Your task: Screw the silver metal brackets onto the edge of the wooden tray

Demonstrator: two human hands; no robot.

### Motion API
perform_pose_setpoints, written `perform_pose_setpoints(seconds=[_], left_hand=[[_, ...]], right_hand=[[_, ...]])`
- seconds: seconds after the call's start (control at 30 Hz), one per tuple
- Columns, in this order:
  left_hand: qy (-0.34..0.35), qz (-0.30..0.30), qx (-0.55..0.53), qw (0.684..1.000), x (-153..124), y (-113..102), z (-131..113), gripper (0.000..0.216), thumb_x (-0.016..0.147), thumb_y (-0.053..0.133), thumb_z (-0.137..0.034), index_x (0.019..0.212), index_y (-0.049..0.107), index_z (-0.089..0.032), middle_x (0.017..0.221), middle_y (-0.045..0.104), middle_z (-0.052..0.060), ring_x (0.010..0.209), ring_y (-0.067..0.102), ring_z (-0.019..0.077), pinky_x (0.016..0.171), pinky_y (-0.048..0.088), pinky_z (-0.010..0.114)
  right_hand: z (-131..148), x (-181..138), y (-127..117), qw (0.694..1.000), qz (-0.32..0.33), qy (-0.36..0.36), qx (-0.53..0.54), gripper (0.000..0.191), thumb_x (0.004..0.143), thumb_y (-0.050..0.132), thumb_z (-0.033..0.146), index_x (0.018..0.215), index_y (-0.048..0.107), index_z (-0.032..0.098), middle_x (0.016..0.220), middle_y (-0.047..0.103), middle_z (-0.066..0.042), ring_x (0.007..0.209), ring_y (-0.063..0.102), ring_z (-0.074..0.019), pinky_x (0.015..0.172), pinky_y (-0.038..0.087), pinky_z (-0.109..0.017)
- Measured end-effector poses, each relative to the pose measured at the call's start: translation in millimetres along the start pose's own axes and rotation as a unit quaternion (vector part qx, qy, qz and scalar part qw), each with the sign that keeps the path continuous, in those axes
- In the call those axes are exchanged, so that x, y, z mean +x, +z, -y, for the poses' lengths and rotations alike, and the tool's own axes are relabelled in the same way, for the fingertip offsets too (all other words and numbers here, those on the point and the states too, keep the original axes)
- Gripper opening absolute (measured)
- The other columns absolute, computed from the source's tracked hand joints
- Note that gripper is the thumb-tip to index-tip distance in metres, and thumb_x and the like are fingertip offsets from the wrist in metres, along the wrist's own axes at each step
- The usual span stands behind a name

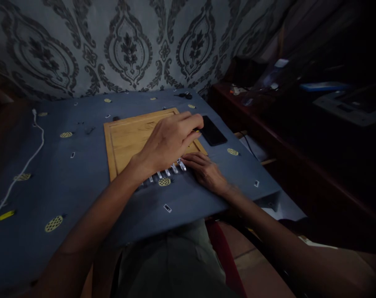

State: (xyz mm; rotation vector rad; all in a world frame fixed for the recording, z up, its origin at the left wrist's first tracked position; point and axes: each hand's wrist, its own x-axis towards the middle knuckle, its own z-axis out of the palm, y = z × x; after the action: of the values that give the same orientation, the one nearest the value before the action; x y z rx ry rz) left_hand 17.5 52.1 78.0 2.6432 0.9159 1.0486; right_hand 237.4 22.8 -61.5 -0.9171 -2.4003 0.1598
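Note:
A wooden board (125, 134) lies on the blue cloth-covered table (66, 178). My left hand (171, 138) hovers over the board's right side with fingers curled and pinched together near a black phone (213, 130); what it pinches is hidden. My right hand (206, 169) rests flat on the cloth just below the board's near right corner, fingertips touching the end of a row of several small clear pieces (171, 170) lined along the board's near edge.
A white cable (35, 145) runs down the table's left. Small yellow dotted discs (53, 223) and tiny dark parts (167, 207) are scattered on the cloth. Keys (185, 95) lie at the back. A dark wooden shelf (268, 132) stands to the right.

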Motion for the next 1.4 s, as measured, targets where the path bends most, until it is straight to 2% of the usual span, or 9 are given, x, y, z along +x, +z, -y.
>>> perform_pose_setpoints(seconds=[0.2,0.33,0.53,0.67,1.4], left_hand=[[-0.005,0.023,0.001,1.0,-1.2,3.5,0.3,0.01,0.1,0.058,-0.014,0.103,0.067,-0.018,0.098,0.072,0.005,0.092,0.069,0.0191,0.079,0.051,0.031],[0.001,0.014,-0.003,1.0,-1.9,6.2,0.4,0.008,0.098,0.061,-0.015,0.1,0.067,-0.019,0.094,0.072,0.003,0.087,0.068,0.0187,0.077,0.05,0.031],[-0.007,0.022,-0.005,1.0,-1.9,6.1,-0.8,0.008,0.098,0.061,-0.015,0.1,0.068,-0.019,0.097,0.073,0.004,0.093,0.07,0.0198,0.081,0.051,0.032],[-0.007,0.039,-0.008,0.999,-1.6,4.3,-2.3,0.008,0.099,0.06,-0.015,0.1,0.067,-0.019,0.094,0.073,0.003,0.09,0.07,0.0189,0.079,0.05,0.032],[0.004,0.039,-0.011,0.999,-2.6,4.5,-1.9,0.009,0.1,0.059,-0.015,0.094,0.065,-0.019,0.093,0.071,0.003,0.084,0.066,0.0182,0.073,0.047,0.032]], right_hand=[[-0.5,0.1,-0.2,1.0,0.0,-0.002,0.004,0.057,0.096,0.047,0.006,0.147,0.06,0.029,0.134,0.071,-0.01,0.124,0.063,-0.0305,0.102,0.058,-0.057],[-3.8,-1.3,2.6,1.0,-0.004,0.004,0.005,0.055,0.095,0.048,0.007,0.144,0.063,0.03,0.133,0.072,-0.009,0.124,0.063,-0.0313,0.103,0.058,-0.059],[-6.3,-2.8,6.3,1.0,-0.017,-0.005,0.01,0.052,0.096,0.048,0.007,0.142,0.063,0.028,0.135,0.071,-0.01,0.125,0.063,-0.0305,0.104,0.057,-0.058],[-6.1,-3.1,5.9,1.0,-0.014,-0.008,0.002,0.052,0.096,0.047,0.006,0.141,0.064,0.027,0.133,0.072,-0.01,0.125,0.063,-0.03,0.104,0.057,-0.057],[-4.6,-1.5,4.3,1.0,-0.021,-0.019,-0.003,0.057,0.096,0.046,0.006,0.144,0.062,0.03,0.132,0.072,-0.009,0.125,0.064,-0.0304,0.102,0.058,-0.057]])
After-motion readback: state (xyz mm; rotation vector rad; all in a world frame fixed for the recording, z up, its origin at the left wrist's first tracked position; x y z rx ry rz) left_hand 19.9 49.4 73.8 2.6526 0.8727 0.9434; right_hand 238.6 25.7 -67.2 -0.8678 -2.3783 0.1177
